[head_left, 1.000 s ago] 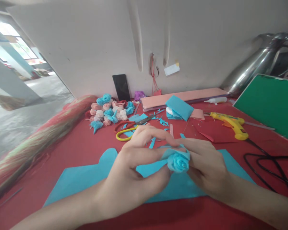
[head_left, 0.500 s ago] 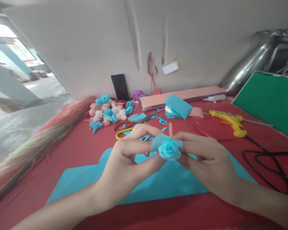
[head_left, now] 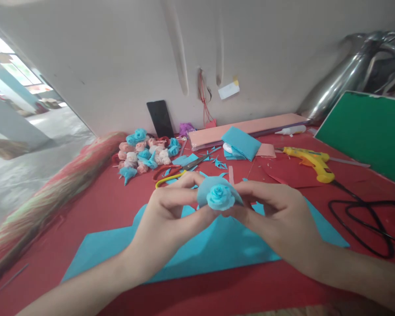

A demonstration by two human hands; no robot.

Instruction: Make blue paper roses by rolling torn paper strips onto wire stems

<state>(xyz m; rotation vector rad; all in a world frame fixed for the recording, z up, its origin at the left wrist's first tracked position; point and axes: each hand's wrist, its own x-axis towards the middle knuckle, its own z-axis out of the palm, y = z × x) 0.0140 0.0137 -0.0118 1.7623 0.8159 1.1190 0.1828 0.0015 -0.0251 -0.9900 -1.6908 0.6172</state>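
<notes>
A small blue paper rose [head_left: 220, 196] is pinched between both my hands above the red table. My left hand [head_left: 171, 215] grips it from the left with thumb and fingertips closed on its outer petal. My right hand [head_left: 276, 219] closes on it from the right and below. Under the hands lies a large cut sheet of blue paper [head_left: 197, 250].
A pile of blue, pink and white paper roses [head_left: 141, 151] sits at the back left, with scissors [head_left: 176, 171] and blue scraps beside it. Folded blue paper [head_left: 242, 142], a yellow glue gun [head_left: 311, 162] with black cable [head_left: 362, 215], a green board [head_left: 365, 131] and a phone [head_left: 159, 119] lie further back.
Both hands have lifted the blue rose up and a little to the left, away from the blue sheet, while turning it so that the bloom faces the camera.
</notes>
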